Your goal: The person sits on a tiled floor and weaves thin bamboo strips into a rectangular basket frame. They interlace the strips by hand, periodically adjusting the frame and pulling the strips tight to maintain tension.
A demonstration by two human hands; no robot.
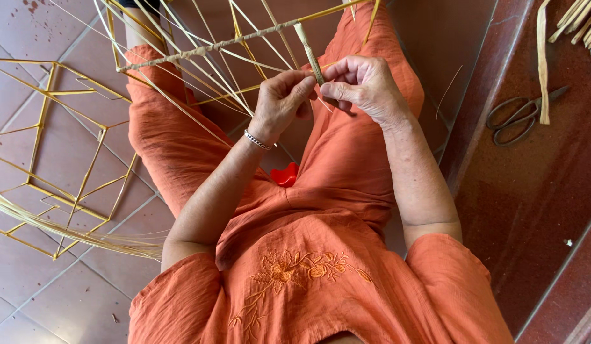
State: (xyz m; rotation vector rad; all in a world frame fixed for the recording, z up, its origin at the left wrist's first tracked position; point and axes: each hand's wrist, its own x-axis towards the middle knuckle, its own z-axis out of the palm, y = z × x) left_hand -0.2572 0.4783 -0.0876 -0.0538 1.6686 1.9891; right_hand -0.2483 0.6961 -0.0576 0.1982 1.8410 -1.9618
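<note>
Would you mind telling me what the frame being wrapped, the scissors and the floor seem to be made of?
The frame looks like thin split bamboo or cane: pale yellow, matt, straight sticks, with a wrapped bar of straw-like fibre pinched between the left hand and right hand. The scissors look like dark, dull metal. The floor seems to be reddish clay tile, with visible grout lines.

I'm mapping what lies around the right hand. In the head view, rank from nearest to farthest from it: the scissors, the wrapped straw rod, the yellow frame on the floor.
1. Wrapped straw rod, pinched at the right hand.
2. Scissors, on the red ledge to its right.
3. Yellow frame, on the floor far left.
</note>
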